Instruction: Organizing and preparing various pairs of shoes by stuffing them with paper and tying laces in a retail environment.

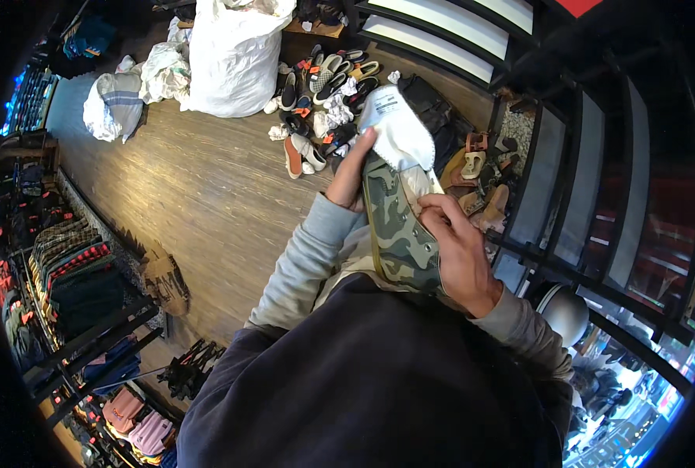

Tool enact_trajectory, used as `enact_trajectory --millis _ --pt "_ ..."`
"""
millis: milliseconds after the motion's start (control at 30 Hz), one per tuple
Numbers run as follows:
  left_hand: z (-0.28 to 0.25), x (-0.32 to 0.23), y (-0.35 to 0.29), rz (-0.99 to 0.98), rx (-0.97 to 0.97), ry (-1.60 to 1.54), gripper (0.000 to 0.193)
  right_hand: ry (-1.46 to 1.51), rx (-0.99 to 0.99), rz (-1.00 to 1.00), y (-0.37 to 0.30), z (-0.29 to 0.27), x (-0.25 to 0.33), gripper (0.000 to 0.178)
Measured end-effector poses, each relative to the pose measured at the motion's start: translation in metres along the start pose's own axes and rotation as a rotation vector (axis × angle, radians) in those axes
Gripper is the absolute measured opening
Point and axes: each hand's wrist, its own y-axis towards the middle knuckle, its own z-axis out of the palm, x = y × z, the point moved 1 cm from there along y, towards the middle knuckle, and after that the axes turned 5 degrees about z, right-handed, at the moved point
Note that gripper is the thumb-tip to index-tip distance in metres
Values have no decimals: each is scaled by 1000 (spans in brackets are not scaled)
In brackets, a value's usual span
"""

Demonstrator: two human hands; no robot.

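A camouflage canvas sneaker (394, 222) is held up in front of my chest, its metal eyelets showing along the right edge. Its white tongue (400, 136) stands folded out at the far end, with small dark print on it. My left hand (349, 179) grips the shoe from the left, thumb lying along the tongue's edge; its other fingers are hidden behind. On the other side, my right hand (463, 257) is closed round the eyelet edge, fingertips curled into the opening. Something pale and crumpled (418, 183) shows inside the opening; I cannot tell whether it is paper or lining.
Several loose shoes (328, 78) and crumpled white paper (333, 117) lie on the wooden floor (184, 187) ahead. Large white sacks (234, 58) stand beyond. Black shelving (581, 179) rises close on my right, sandals (476, 164) near its foot. Clothes racks (70, 257) line the left.
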Motion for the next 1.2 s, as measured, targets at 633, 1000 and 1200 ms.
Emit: enact_trajectory --millis 633,1000,1200 --pt "-6 13 -36 78 -18 -14 37 80 -207 273 26 35 -50 20" --pt "-58 2 -41 254 -44 -245 77 -99 151 -71 19 -16 34 42" --pt "-61 -14 -42 312 -63 -51 79 -2 317 -233 9 4 21 24"
